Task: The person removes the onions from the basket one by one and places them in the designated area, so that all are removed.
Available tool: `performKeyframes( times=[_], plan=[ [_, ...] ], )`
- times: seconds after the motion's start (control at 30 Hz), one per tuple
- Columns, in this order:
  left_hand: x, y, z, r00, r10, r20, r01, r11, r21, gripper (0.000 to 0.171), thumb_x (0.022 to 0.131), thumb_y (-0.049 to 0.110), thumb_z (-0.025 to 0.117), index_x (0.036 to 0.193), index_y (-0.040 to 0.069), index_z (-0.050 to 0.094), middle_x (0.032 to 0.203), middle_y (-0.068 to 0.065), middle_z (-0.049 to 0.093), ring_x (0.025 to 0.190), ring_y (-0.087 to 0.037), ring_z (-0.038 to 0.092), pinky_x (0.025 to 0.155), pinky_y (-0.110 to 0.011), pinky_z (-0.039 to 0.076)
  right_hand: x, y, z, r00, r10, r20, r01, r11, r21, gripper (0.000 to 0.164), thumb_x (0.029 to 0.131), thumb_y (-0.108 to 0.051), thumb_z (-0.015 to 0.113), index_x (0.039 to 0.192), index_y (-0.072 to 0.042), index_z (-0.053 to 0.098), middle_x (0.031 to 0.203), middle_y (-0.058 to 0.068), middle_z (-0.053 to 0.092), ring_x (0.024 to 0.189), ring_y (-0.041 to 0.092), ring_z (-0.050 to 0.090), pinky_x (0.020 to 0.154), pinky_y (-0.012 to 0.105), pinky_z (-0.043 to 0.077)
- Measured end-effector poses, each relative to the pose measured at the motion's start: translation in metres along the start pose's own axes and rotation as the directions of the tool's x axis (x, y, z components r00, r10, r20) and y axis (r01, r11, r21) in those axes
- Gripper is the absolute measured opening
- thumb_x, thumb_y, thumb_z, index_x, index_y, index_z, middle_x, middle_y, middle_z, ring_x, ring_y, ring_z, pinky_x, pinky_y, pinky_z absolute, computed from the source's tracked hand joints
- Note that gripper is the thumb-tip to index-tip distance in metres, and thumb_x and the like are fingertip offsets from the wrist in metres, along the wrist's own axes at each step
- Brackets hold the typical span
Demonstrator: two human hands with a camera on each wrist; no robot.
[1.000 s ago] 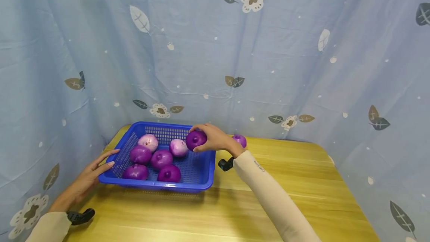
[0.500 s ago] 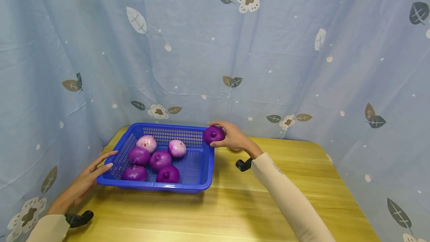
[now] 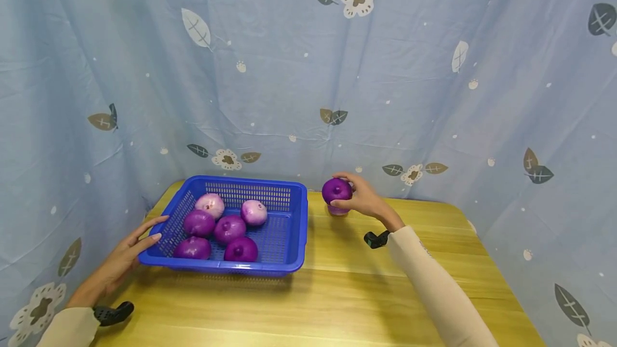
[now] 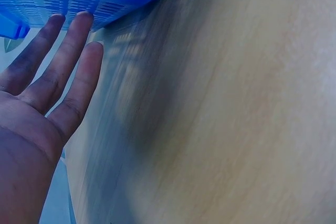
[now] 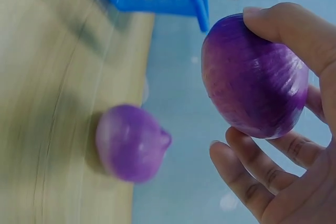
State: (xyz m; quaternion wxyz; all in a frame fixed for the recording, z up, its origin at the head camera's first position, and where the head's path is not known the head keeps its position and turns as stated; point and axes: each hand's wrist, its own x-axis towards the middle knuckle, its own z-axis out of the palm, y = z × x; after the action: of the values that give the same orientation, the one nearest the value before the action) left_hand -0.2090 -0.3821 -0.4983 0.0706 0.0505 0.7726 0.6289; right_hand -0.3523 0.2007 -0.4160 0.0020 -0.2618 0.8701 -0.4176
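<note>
My right hand holds a dark purple onion between thumb and fingers, to the right of the blue basket. In the right wrist view the held onion hangs in the air. Apart from it, a second purple onion sits on the table; in the head view the held one mostly covers it. At the basket's left side, the straight fingers of my left hand touch the rim. In the left wrist view those fingers reach up to the basket's slotted wall.
Inside the basket lie several onions, among them a pale one and a dark one. Beneath everything is a yellow wooden table. A blue patterned curtain hangs behind its far edge and along both sides.
My right hand has carried the held onion rightward, from over the basket, past its right rim, to above the onion on the table. My left hand keeps its place at the rim.
</note>
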Motion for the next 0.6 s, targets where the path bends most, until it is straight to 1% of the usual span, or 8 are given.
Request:
performKeyframes(
  times=[0.17, 0.23, 0.37, 0.43, 0.6],
  plan=[
    [0.0, -0.002, -0.001, 1.0, 0.013, 0.01, -0.013, 1.0, -0.012, 0.054, 0.113, 0.029, 0.042, 0.164, 0.029, 0.026, 0.16, -0.016, 0.012, 0.112, 0.001, 0.059, 0.089, -0.027, 0.055, -0.01, 0.013, -0.012, 0.999, 0.041, -0.037, -0.041, 0.999, -0.001, 0.073, 0.083, -0.028, 0.088, 0.146, -0.016, 0.054, 0.134, 0.009, 0.059, 0.102, 0.029, 0.061, 0.083, 0.041, 0.055],
    [-0.001, -0.002, 0.0, 1.0, 0.012, 0.011, -0.012, 1.0, -0.013, 0.054, 0.113, 0.029, 0.042, 0.164, 0.029, 0.026, 0.16, -0.017, 0.013, 0.112, 0.001, 0.059, 0.088, -0.027, 0.055, -0.014, 0.019, -0.015, 0.997, 0.057, -0.054, -0.057, 0.998, -0.002, 0.073, 0.083, -0.027, 0.089, 0.146, -0.017, 0.054, 0.132, 0.01, 0.06, 0.101, 0.028, 0.061, 0.081, 0.041, 0.054],
    [-0.001, 0.0, 0.0, 1.0, 0.0, 0.006, 0.0, 1.0, -0.016, 0.054, 0.112, 0.03, 0.042, 0.164, 0.03, 0.026, 0.158, -0.021, 0.013, 0.11, 0.0, 0.06, 0.088, -0.029, 0.056, -0.021, 0.031, -0.022, 0.994, 0.078, -0.077, -0.078, 0.997, 0.006, 0.073, 0.083, -0.022, 0.088, 0.147, -0.016, 0.053, 0.133, 0.013, 0.058, 0.099, 0.029, 0.062, 0.08, 0.041, 0.054],
    [-0.001, 0.001, 0.001, 1.0, -0.007, 0.005, 0.007, 1.0, -0.014, 0.054, 0.112, 0.031, 0.042, 0.164, 0.03, 0.026, 0.158, -0.022, 0.012, 0.11, 0.0, 0.06, 0.088, -0.029, 0.056, -0.024, 0.038, -0.025, 0.992, 0.094, -0.088, -0.094, 0.996, 0.011, 0.074, 0.084, -0.022, 0.088, 0.148, -0.015, 0.052, 0.134, 0.015, 0.057, 0.099, 0.03, 0.061, 0.08, 0.041, 0.054],
    [-0.001, 0.001, 0.001, 1.0, -0.013, 0.004, 0.013, 1.0, -0.016, 0.055, 0.112, 0.031, 0.043, 0.164, 0.03, 0.026, 0.158, -0.021, 0.014, 0.11, -0.001, 0.061, 0.088, -0.029, 0.056, -0.031, 0.055, -0.031, 0.981, 0.159, -0.113, -0.159, 0.987, 0.012, 0.077, 0.084, -0.029, 0.088, 0.149, -0.014, 0.05, 0.134, 0.018, 0.058, 0.1, 0.031, 0.062, 0.081, 0.041, 0.055]
  ],
)
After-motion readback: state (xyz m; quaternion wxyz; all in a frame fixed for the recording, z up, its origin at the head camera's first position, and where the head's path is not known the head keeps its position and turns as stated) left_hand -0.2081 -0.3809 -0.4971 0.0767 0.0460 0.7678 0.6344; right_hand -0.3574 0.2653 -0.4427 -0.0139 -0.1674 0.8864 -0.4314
